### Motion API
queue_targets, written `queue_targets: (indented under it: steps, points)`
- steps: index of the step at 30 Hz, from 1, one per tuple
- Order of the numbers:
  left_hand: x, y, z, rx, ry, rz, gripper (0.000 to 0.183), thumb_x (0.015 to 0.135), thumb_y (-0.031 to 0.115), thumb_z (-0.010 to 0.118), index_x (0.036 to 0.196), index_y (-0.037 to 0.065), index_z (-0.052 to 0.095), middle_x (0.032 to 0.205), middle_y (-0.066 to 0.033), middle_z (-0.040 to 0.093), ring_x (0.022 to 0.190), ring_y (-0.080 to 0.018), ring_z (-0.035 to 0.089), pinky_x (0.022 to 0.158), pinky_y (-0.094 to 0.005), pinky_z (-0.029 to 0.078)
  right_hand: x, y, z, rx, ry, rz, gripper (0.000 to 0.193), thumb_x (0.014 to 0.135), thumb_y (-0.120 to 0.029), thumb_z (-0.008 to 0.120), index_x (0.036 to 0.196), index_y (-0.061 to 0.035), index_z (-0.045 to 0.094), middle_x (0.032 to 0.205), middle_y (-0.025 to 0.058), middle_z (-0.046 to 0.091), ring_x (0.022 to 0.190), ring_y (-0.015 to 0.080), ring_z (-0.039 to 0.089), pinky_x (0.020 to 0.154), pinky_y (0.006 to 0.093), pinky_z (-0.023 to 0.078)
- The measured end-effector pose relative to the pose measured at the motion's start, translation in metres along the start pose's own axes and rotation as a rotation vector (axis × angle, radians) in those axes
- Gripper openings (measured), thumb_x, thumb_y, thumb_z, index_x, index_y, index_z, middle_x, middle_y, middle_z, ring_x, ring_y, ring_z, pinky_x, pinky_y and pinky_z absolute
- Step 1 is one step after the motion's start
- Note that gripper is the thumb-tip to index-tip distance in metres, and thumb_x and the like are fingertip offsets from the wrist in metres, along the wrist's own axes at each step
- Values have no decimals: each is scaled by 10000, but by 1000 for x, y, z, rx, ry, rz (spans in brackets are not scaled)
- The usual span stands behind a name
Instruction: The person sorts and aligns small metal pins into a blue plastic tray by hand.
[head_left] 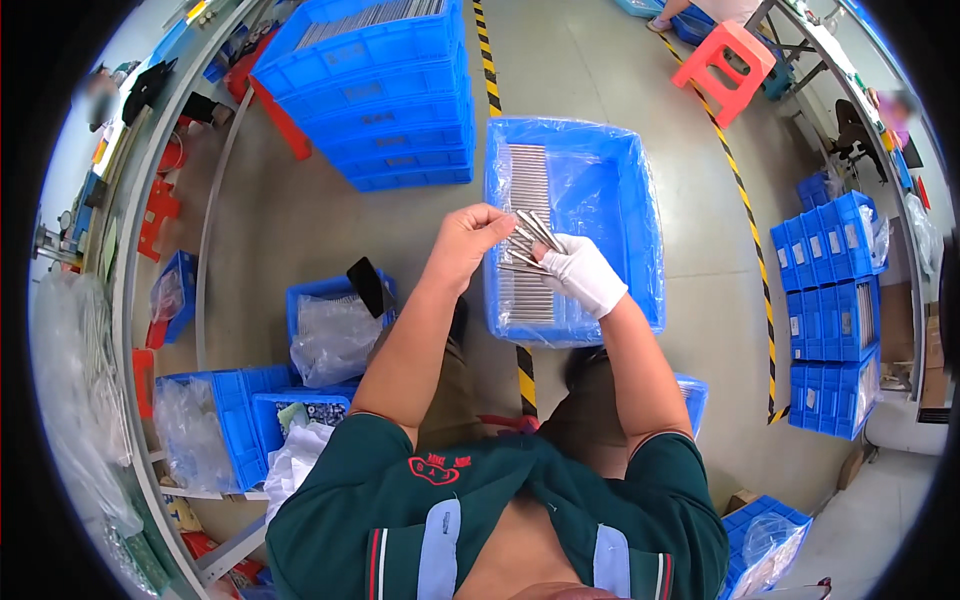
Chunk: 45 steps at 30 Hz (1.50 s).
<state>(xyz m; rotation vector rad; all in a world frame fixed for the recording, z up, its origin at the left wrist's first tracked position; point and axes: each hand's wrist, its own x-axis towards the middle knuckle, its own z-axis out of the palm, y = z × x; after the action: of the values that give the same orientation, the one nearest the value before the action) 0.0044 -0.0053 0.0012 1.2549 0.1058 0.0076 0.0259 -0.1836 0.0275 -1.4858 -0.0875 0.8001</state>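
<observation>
In front of me, a blue plastic crate [652, 230] lined with clear film holds a row of thin metal rods [530, 175] packed along its left side. My right hand [588, 278], in a white glove with bare fingertips, is closed round a loose bundle of metal rods [538, 230] above the crate. The bundle fans out toward my left hand [470, 242]. That hand is bare, its thumb and fingers pinched together on a rod at the bundle's edge. The fingertips hide part of that rod.
Stacked blue crates [400, 110] stand at the far left, the top one holding rods. Nearer left are a crate with a plastic bag [335, 335] and a dark phone-like object [370, 287]. More crates [830, 300] and a red stool [725, 70] stand right, past striped floor tape [752, 235].
</observation>
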Motion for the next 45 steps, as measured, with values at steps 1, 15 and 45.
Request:
queue_targets:
  steps: [1,15,45]
  points:
    - [0,-2,0,-8,-27,-5,125,799,106,623,832,-15,618,771,-24,607,692,-61,517,671,-207,411,0,1,0,-1,0,1,176,854,-230,573,845,-54,561,613,-49,443,475,34,339,415,192,257]
    - [1,8,-5,86,-9,25,94,795,85,615,796,-8,620,755,-14,585,706,-70,511,673,-217,404,3,7,-8,146,-117,79,214,845,-270,579,873,-60,551,565,-44,404,434,47,299,371,213,194]
    - [-3,-14,-3,-42,17,-184,67,749,32,622,794,-17,614,738,-55,612,667,-102,544,641,-228,426,8,20,-2,-207,-23,59,240,853,-263,564,846,-25,594,663,-36,492,581,52,428,516,227,376]
